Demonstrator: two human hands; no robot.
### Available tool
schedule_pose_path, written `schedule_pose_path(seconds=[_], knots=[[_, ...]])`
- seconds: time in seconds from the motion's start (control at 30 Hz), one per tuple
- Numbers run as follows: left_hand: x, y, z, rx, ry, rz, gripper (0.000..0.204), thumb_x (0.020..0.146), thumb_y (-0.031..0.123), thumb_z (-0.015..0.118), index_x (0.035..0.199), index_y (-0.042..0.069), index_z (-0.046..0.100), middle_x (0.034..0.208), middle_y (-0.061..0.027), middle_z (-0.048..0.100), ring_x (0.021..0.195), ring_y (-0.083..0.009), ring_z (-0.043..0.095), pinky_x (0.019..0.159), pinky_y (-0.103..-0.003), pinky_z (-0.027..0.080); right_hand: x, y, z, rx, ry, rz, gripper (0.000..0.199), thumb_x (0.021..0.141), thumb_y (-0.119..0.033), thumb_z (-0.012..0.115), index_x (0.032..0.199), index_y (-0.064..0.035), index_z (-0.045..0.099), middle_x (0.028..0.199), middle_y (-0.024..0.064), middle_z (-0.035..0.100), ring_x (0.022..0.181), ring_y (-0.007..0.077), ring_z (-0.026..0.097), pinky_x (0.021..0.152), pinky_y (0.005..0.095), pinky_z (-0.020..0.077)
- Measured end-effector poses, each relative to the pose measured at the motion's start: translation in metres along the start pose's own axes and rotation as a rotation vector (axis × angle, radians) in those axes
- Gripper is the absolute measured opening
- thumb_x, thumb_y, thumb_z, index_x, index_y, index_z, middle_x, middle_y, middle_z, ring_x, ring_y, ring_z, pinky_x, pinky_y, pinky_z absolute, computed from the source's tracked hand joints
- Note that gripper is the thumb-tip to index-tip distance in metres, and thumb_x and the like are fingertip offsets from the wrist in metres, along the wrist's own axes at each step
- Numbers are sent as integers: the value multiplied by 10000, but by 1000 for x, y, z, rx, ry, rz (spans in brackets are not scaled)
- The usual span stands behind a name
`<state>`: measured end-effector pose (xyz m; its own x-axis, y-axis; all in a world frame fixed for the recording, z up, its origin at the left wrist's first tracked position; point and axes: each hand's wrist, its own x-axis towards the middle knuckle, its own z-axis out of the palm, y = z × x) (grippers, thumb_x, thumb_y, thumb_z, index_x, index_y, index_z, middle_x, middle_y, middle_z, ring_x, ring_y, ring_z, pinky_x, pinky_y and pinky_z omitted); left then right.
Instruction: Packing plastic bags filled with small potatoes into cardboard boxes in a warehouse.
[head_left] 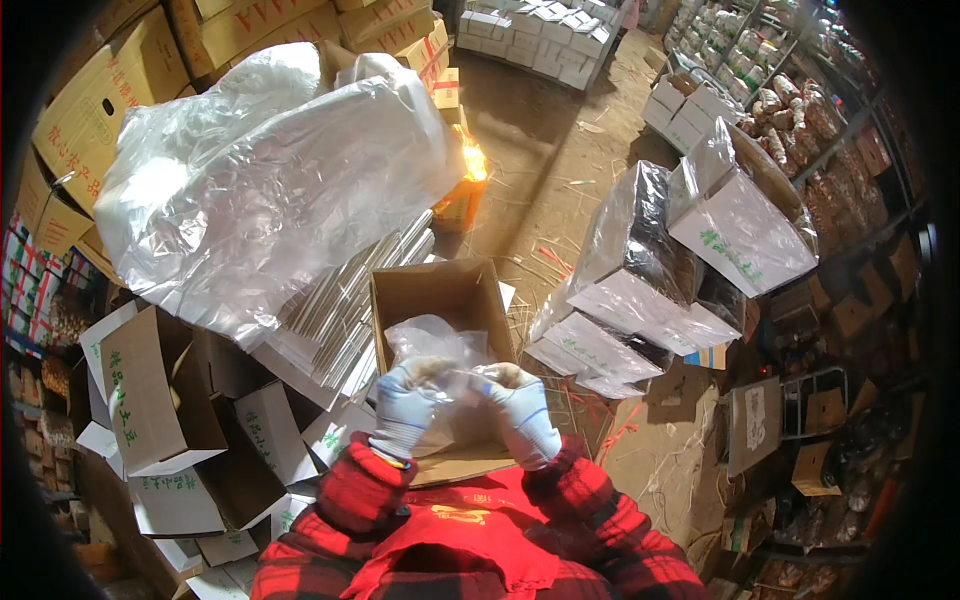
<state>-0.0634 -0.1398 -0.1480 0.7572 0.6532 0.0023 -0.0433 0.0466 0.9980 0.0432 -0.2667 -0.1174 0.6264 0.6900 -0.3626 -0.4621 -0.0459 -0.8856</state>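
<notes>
Directly in front of me stands an open cardboard box point(395, 300) with a brown inside. Over its mouth I hold a clear plastic bag point(440, 342), its thin film hanging down into the box. My left hand point(408, 405), in a pale glove, is closed on the bag's edge at the left. From the other side my right hand point(522, 410), gloved the same way, pinches the film with its fingers bent. The two hands are close together, and the film between them is crumpled.
At the upper left, a large sheet of clear plastic point(270, 190) covers flat stacked cardboard point(345, 310). Open white boxes point(160, 400) pile up at the left. White boxes lined with plastic point(740, 225) stand at the right. Brown cartons point(110, 100) rise behind. Loose straps point(622, 430) litter the floor.
</notes>
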Motion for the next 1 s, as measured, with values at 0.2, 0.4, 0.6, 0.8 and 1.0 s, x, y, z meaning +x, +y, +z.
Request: schedule_pose_path(seconds=[0.2, 0.4, 0.6, 0.8, 1.0], knots=[[13, -24, -13, -750, 448, -248, 113, 870, 68, 589, 972, 36, 624, 804, -35, 630, 746, -113, 586, 722, -247, 494, -2, -3, 11, 68, 53, -64, 29, 811, -32, 633, 837, -31, 621, 782, 29, 624, 702, 106, 566, 655, 252, 462], [7, -30, -23, -143, 346, -114, 182, 764, -80, 563, 905, 19, 620, 825, -53, 643, 787, -124, 591, 741, -301, 498, -1, -17, -2, 241, 182, -92, 128, 786, -91, 684, 858, -40, 591, 810, 58, 624, 650, 106, 571, 608, 239, 482], [7, -24, -74, -299, 584, -193, 98, 853, 55, 549, 914, 53, 626, 816, -32, 615, 758, -141, 578, 721, -282, 492, 16, -3, -24, -192, 170, 67, 141, 767, -64, 697, 856, -26, 594, 829, 50, 633, 745, 104, 578, 674, 236, 472], [12, -12, -53, -930, 356, -567, 222, 916, 223, 475, 962, 68, 627, 842, -91, 645, 729, -240, 630, 690, -347, 536, -5, -41, -35, -263, 208, -55, 145, 800, -84, 663, 895, -20, 575, 775, 33, 627, 724, 113, 583, 667, 260, 489], [-9, -63, 7, -142, 124, -233, 50, 833, 33, 575, 879, 49, 587, 837, -32, 612, 781, -139, 590, 712, -293, 504, 48, 56, -55, -26, -224, 171, 305, 789, -110, 664, 1079, -64, 584, 1008, 27, 603, 884, 142, 536, 794, 279, 453]])
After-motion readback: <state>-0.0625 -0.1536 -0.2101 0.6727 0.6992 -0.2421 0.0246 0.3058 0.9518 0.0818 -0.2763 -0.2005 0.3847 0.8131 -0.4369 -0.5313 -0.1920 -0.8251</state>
